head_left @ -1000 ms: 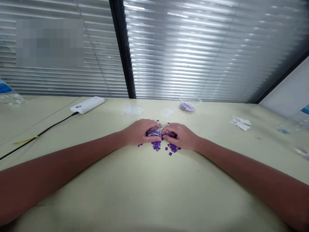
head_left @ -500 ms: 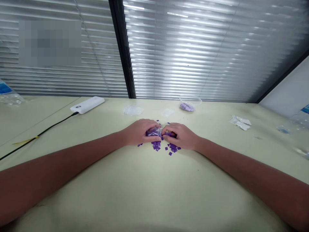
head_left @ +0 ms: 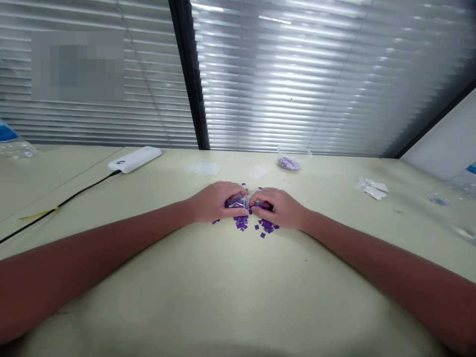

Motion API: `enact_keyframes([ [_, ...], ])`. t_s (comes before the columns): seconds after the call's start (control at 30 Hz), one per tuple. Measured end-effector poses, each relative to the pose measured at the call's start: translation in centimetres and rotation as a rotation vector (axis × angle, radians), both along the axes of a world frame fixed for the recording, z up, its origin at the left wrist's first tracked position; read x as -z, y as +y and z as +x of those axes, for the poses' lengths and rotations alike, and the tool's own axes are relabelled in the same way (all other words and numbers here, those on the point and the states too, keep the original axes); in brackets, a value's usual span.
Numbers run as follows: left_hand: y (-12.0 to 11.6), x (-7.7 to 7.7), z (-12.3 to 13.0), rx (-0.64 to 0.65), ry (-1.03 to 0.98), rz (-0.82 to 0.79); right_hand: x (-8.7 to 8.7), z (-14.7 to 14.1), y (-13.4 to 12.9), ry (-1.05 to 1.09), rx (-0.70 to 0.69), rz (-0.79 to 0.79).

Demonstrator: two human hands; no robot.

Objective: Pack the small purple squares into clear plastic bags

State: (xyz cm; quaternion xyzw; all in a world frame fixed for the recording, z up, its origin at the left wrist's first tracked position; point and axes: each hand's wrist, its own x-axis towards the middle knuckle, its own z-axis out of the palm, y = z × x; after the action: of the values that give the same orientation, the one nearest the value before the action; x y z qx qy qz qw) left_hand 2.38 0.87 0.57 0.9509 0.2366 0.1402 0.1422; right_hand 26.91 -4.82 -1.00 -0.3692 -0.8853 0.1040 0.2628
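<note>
My left hand [head_left: 218, 202] is wrapped round a small clear plastic bag [head_left: 238, 202] with purple pieces inside, lying on its side on the table. At the bag's right end, my right hand [head_left: 281, 208] is curled with thumb and fingertips close together. Small purple squares [head_left: 262, 205] show within the curl of that hand; its fingertips come up against the bag's end. More loose purple squares [head_left: 267, 226] are scattered just in front of both hands, with a few behind them. The palms hide part of the bag and of the pile.
Behind my hands lie clear plastic bags [head_left: 205, 167] and a round clear tub [head_left: 289, 163] holding pale purple pieces. A white power bank [head_left: 134, 159] with a black cable [head_left: 85, 191] is at left. White scraps [head_left: 372, 188] and clear plastic bottles [head_left: 464, 182] are at right. Blinds [head_left: 282, 89] stand behind the table.
The view has shifted very slightly. Both hands keep almost the same pose at the bag and the purple squares.
</note>
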Motion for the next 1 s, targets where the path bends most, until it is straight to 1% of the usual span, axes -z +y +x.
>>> enact_keyframes([
  [0.67, 0.02, 0.06, 0.04, 0.007, -0.008, 0.013, -0.20, 0.09, -0.16, -0.010, -0.001, -0.006],
  [1.0, -0.02, 0.04, 0.04, 0.007, -0.012, 0.016, 0.03, 0.19, -0.05, -0.013, -0.002, -0.004],
])
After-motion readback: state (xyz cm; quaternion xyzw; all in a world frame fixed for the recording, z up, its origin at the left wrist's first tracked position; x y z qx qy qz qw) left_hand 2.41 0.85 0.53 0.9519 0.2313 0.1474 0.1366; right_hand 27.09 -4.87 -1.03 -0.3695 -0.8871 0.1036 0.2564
